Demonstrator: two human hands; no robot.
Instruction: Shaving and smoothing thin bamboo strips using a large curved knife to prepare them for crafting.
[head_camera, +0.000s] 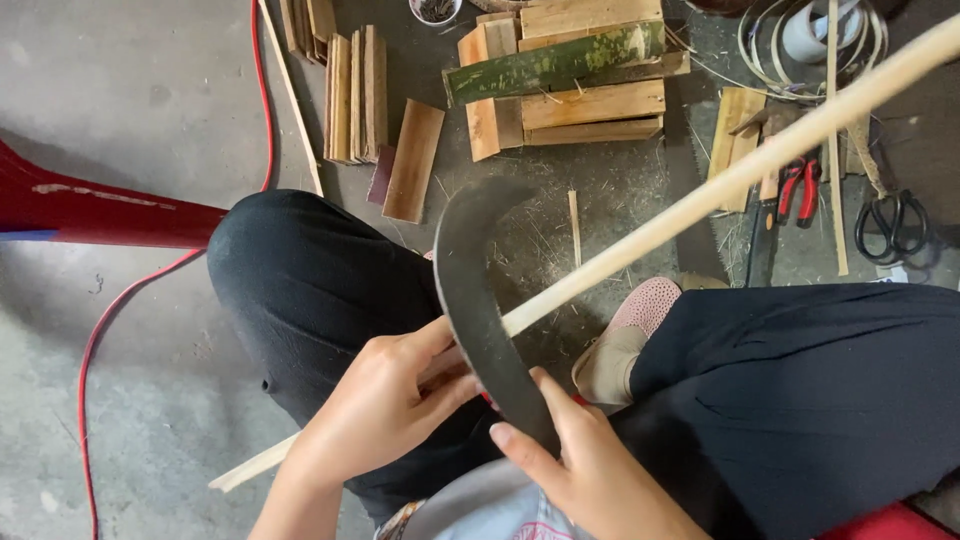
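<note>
Grey concrete floor, dusty, littered with flat wood blocks, a green bamboo piece, a red cable, black scissors and red pliers. Person sits cross-legged in black trousers; a long pale bamboo strip runs across the lap, smooth and straight. Left hand fingers clench the strip, right hand fingers grasp a dark curved blade laid against it.

Loose black trousers, pink perforated slip-on shoe with beige heel, light grey printed top, bare forearms
</note>
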